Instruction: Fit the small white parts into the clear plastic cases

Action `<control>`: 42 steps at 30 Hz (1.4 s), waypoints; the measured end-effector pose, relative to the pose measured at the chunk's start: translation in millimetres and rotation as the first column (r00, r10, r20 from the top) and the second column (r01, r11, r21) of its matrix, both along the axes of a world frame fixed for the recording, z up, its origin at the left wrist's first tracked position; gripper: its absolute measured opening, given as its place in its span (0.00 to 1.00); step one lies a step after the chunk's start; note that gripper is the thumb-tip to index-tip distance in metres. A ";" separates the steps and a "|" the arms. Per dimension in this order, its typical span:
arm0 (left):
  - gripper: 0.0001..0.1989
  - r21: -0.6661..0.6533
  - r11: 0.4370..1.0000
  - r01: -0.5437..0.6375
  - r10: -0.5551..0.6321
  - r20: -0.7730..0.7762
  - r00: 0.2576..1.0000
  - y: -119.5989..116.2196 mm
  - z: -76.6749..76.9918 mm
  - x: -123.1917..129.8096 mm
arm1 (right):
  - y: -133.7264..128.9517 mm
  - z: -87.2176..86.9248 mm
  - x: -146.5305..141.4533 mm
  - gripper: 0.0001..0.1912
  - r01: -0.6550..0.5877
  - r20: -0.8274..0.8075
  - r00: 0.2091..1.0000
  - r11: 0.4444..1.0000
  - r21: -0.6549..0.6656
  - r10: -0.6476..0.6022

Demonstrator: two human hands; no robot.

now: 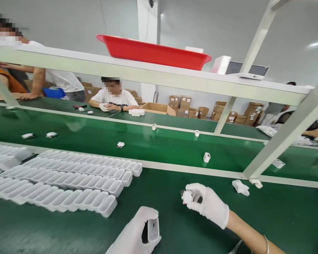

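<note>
My left hand (140,231), in a white glove, grips a small white plastic housing (154,229) at the bottom centre; its hollow side with a small slot faces right. To the right, my gloved right hand (208,204) pinches a small white part with a metal edge and a bit of red (186,197) between thumb and fingers, held above the green table. The two hands are apart. Left of my left hand stand rows of white oblong housings (107,206), open side up.
A green conveyor belt (172,148) beyond the table carries small white parts, including an upright housing (207,157). A crumpled white cloth (240,187) lies near a slanted post (280,134). Overhead, a shelf (148,76) bears a red tray (153,53). Co-workers sit and stand opposite.
</note>
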State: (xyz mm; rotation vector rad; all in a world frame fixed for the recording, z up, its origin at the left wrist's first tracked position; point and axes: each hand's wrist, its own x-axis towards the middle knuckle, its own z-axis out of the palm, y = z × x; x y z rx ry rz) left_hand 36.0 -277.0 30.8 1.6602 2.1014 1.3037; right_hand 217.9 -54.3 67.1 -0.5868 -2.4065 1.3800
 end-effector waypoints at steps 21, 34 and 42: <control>0.27 0.085 0.988 0.130 -0.109 -0.213 0.971 -0.5 -5.0 -2.3 | -73.1 -11.0 -12.6 0.25 0.010 0.054 0.998 1.000 0.019 -0.011; 0.21 0.107 0.988 0.114 -0.090 -0.210 0.974 -1.4 -4.8 -0.5 | -89.1 10.7 -12.1 0.26 0.111 0.326 0.933 0.984 0.137 -0.151; 0.24 0.064 0.991 0.120 -0.102 -0.236 0.966 -3.3 -11.1 -2.0 | -90.8 20.7 -13.5 0.11 0.088 0.290 0.947 0.980 0.179 -0.138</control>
